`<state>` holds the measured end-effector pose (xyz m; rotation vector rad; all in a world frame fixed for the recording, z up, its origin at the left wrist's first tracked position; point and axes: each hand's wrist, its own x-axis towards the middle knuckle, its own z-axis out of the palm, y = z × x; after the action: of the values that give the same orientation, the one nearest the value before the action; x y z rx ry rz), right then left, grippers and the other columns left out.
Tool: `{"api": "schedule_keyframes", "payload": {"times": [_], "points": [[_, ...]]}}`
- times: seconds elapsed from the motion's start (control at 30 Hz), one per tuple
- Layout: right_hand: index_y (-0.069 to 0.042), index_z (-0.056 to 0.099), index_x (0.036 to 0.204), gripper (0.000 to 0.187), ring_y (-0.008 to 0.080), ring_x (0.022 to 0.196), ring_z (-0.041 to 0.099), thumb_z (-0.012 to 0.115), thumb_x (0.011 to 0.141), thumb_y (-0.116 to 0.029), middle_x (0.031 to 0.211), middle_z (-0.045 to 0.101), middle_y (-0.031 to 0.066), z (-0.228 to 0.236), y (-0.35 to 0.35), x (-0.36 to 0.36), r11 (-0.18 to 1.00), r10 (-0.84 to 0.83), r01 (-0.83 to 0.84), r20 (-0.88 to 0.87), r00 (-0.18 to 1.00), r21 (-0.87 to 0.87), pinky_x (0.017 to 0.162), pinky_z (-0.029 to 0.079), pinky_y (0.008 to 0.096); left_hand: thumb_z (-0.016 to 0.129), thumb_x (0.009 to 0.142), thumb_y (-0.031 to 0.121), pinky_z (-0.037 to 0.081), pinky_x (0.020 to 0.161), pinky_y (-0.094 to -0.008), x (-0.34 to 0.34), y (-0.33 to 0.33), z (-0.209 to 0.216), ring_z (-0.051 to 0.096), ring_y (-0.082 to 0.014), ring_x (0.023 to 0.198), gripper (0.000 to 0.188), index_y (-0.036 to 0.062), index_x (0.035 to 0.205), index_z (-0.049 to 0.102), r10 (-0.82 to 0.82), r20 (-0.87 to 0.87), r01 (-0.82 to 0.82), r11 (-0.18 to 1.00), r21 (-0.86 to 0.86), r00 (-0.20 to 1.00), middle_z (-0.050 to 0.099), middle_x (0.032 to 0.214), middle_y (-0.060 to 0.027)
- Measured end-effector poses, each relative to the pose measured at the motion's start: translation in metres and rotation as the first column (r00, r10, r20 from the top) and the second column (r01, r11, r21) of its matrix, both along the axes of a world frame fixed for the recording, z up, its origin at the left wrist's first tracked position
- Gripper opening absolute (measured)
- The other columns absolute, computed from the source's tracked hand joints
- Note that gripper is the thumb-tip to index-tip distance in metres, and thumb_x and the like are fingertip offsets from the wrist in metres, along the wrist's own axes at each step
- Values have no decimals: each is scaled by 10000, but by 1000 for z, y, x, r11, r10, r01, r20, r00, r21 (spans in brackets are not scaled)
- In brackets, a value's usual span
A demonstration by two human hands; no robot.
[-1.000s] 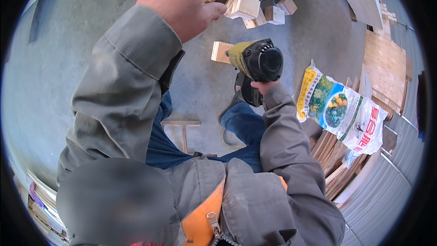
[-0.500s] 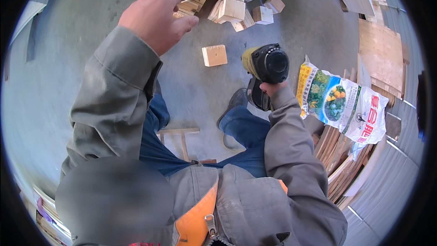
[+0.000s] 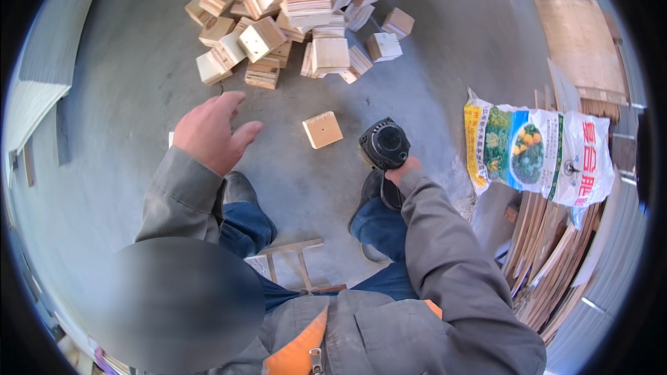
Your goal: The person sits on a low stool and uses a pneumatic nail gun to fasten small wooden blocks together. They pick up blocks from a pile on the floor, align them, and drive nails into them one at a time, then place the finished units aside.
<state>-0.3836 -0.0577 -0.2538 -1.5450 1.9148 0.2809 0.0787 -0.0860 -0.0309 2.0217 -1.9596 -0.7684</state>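
Observation:
My right hand (image 3: 406,168) is wrapped round the handle of a cordless drill (image 3: 384,144). Its round black rear end faces up, and its tip is hidden beneath the body. To the drill's left, a single square wooden block (image 3: 322,130) lies flat on the floor, with a small dark spot on its face. My left hand (image 3: 214,132) hovers left of that block, empty, thumb and fingers apart. A pale edge of something (image 3: 171,139) shows behind this hand, mostly hidden. Farther off is a heap of wooden blocks (image 3: 330,54).
A printed plastic sack (image 3: 538,151) lies at right on stacked wood strips (image 3: 549,236). Behind it is a plywood sheet (image 3: 580,45). A low wooden frame (image 3: 302,264) stands between my legs. Pale sheets (image 3: 52,62) are stacked at far left.
My left hand has drawn back from beside the heap toward me. The drill has moved lower and left, now showing mostly its rear end. The whole view has shifted, revealing more of the heap.

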Motion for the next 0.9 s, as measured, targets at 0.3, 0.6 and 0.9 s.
{"api": "schedule_keyframes", "payload": {"times": [0.3, 0.6, 0.9], "points": [[-146, 772, 1053, 287, 371, 1124, 677, 701, 790, -238, 1126, 743, 158, -14, -5, -5, 993, 117, -113, -103, 988, 42, 963, 563, 416, 776, 857, 355, 536, 965, -440, -32, 6, -94, 677, -348, 1100, 543, 71, 1295, 630, -190, 195, 129, 949, 288, 962, 711, 1146, -169], [-120, 750, 1128, 314, 402, 1168, 641, 654, 860, -251, 1183, 722, 179, 35, -9, 26, 989, -84, 85, -15, 996, 120, 993, 538, 437, 843, 791, 291, 446, 1119, -440, -123, 9, -207, 454, -353, 1401, 768, 115, 1452, 496, -239, 61, 222, 952, 213, 969, 463, 1525, -136], [-147, 735, 1158, 322, 392, 1147, 654, 656, 865, -254, 1179, 725, 167, 43, -20, 29, 983, -92, 95, -27, 995, 156, 972, 545, 443, 849, 766, 291, 356, 1176, -495, -161, -2, -269, 335, -347, 1490, 833, 148, 1486, 457, -271, 106, 246, 949, 198, 957, 380, 1590, -124]]}}
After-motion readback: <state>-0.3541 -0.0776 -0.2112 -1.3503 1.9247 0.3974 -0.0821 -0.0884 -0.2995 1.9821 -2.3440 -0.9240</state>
